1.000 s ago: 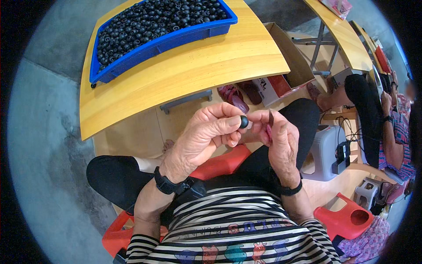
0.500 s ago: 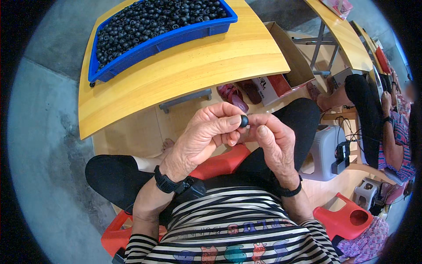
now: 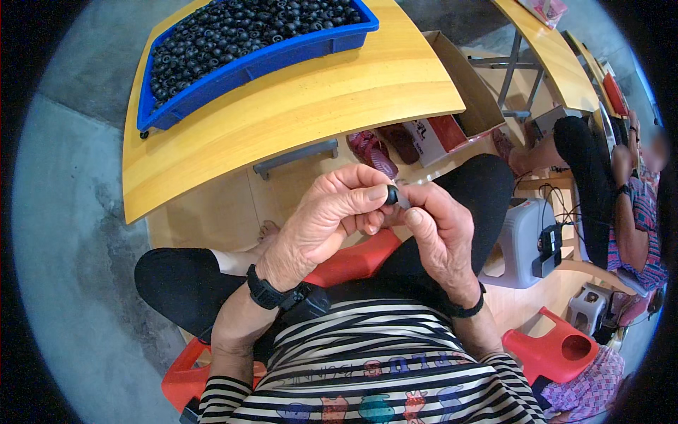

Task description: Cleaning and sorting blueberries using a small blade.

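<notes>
My left hand (image 3: pixel 332 222) pinches a small black round part (image 3: pixel 390 194) between thumb and forefinger, in front of my chest. My right hand (image 3: pixel 441 237) meets it from the right, its fingertips holding a thin grey piece (image 3: pixel 403 200) against the black part. Both hands touch at the fingertips. I sit on a red stool (image 3: pixel 353 258) with black trousers and a striped shirt; a black watch (image 3: pixel 272 293) is on my left wrist.
A yellow wooden table (image 3: pixel 296 106) stands ahead, carrying a blue tray (image 3: pixel 247 67) full of several small black parts. A cardboard box (image 3: pixel 462 85) sits at its right end. Another person (image 3: pixel 621 205) sits at the right. A red stool (image 3: pixel 558 350) stands lower right.
My hands have closed together. The thin piece in my right hand, held apart and upright before, now sits against the black part in my left fingers.
</notes>
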The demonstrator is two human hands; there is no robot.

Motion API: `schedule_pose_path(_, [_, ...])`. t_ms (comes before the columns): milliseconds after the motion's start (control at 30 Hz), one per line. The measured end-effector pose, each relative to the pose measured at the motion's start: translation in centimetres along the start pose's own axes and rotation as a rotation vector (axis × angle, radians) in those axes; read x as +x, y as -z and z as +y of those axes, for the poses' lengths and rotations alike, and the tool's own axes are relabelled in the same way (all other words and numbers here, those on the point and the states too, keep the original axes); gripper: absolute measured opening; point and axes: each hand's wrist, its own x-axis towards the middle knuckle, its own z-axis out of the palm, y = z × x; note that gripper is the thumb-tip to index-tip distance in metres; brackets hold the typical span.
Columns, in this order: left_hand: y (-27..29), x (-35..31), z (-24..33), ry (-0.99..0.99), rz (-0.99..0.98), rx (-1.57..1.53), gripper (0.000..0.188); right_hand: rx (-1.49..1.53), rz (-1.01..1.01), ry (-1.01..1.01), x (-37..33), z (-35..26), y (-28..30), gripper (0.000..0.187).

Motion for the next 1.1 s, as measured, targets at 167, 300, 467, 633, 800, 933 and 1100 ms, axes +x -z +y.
schedule_pose_path(167, [0.0,0.0,-0.2,0.009,-0.010,-0.016,0.012,-0.140,0.002,0.074,-0.1,-0.9,0.1,0.023])
schedule_pose_path(300, [-0.4,0.0,-0.1,0.026,0.045,0.032,0.016,-0.167,-0.005,0.062,-0.1,-0.9,0.1,0.023])
schedule_pose_path(467, [-0.1,0.1,-0.2,0.029,0.031,0.019,0.016,-0.186,0.001,0.094,0.0,-0.6,0.0,0.024])
schedule_pose_path(633, [-0.1,0.2,-0.3,0.042,0.050,0.031,0.016,-0.176,-0.005,0.085,-0.2,-0.4,0.0,0.024])
schedule_pose_path(800, [0.1,0.3,-0.5,0.048,0.052,0.032,0.017,-0.167,-0.010,0.096,-0.2,-0.2,-0.1,0.024])
schedule_pose_path(933, [0.2,0.4,-0.7,0.044,0.065,0.050,0.016,-0.195,-0.018,0.089,-0.2,-0.3,0.0,0.023])
schedule_pose_path(1100, [0.1,0.4,-0.7,0.046,0.067,0.051,0.016,-0.194,-0.023,0.080,-0.2,0.1,0.0,0.023])
